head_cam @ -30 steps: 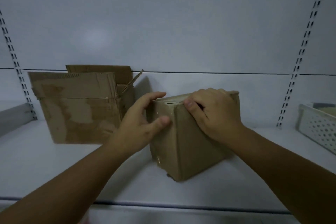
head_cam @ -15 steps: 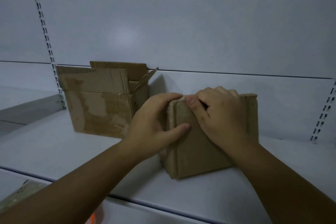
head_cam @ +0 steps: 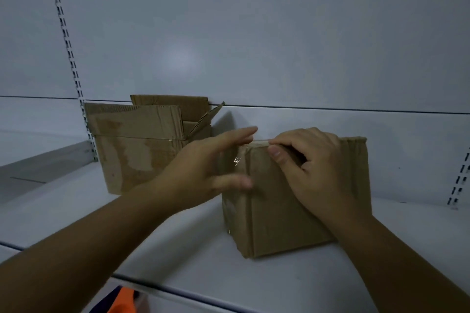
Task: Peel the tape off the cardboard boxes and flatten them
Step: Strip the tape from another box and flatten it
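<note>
My right hand (head_cam: 315, 168) sits on the top front edge of the small closed brown cardboard box (head_cam: 292, 211), fingers curled together over the rim and thumb pressed to the front face just under it; I judge I am picking at a tape end there, though the grip hides what, if anything, is pinched. My left hand (head_cam: 203, 168) is spread apart, palm toward the box's left corner, fingers reaching over the top edge and thumb low across the face; it is blurred, so I cannot tell if it touches or only hovers. Its job, I think, is to brace the box so it does not slide while the other hand pulls. A glint of clear tape (head_cam: 237, 160) shows on the left corner seam, with more sheen lower down that edge. The box stands upright on the white metal shelf (head_cam: 178, 231), near its front lip. Behind and to the left, well apart, stands a larger brown cardboard box (head_cam: 137, 150) with flaps raised, against the white back panel (head_cam: 254, 33); not yet flattened. A slotted upright (head_cam: 66, 40) runs up the panel. Something orange (head_cam: 119, 302) shows below the shelf.
</note>
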`<state>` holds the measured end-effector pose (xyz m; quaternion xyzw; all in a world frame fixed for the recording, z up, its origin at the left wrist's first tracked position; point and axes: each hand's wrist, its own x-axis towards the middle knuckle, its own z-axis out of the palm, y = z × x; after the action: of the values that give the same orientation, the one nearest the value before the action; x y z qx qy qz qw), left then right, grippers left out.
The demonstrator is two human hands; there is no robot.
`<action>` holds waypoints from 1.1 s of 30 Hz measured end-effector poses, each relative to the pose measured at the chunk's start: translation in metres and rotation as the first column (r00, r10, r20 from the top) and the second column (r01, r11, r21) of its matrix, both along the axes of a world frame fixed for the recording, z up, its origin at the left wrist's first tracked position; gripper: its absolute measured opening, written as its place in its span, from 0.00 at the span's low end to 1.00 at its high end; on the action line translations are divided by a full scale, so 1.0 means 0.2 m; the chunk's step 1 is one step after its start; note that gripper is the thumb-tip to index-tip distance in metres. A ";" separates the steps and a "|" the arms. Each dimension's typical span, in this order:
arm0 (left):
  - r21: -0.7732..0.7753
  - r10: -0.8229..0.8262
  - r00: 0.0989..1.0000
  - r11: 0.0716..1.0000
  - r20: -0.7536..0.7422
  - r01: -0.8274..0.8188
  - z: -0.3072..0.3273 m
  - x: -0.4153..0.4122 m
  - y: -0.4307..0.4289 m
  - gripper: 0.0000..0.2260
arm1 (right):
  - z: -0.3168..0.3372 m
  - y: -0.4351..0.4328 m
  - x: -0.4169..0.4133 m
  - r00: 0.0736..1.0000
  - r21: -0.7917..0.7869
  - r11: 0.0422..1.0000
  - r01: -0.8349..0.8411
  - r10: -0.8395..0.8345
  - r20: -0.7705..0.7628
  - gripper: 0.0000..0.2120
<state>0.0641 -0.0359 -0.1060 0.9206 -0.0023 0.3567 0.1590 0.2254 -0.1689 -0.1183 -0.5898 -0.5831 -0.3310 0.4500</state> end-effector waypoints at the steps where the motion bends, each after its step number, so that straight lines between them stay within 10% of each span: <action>1: 0.083 -0.026 0.998 0.996 -0.057 0.031 0.01 -0.01 0.02 0.33 | 0.00 0.00 0.00 1.000 0.001 1.000 -0.002 0.002 -0.002 0.16; 9: 0.511 -0.202 0.978 0.847 0.056 0.146 0.08 0.02 0.03 0.11 | 0.00 0.02 0.02 0.999 -0.017 1.000 -0.016 0.015 -0.040 0.15; 19: 0.667 -0.237 0.944 0.744 0.229 0.025 0.04 0.08 0.00 0.10 | 0.00 0.03 0.04 0.999 0.006 1.000 -0.007 0.007 -0.037 0.10; 23: 0.427 -0.138 0.918 0.904 0.371 -0.036 0.03 0.10 -0.08 0.10 | -0.01 0.02 0.05 0.997 0.001 0.998 -0.055 0.055 -0.058 0.13; 26: -0.056 -0.003 0.871 0.998 0.491 0.035 0.06 0.13 -0.15 0.09 | -0.01 0.00 0.07 0.987 0.011 0.994 -0.105 0.106 -0.123 0.13; 33: -0.556 0.010 0.842 0.755 0.539 0.347 0.13 0.15 -0.23 0.10 | -0.05 -0.05 0.09 0.871 0.086 0.953 -0.290 0.300 -0.388 0.22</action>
<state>0.0943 -0.0814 -0.0806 0.6789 -0.0103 0.5502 0.4861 0.2438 -0.1784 -0.1284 -0.5429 -0.5585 -0.1395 0.6114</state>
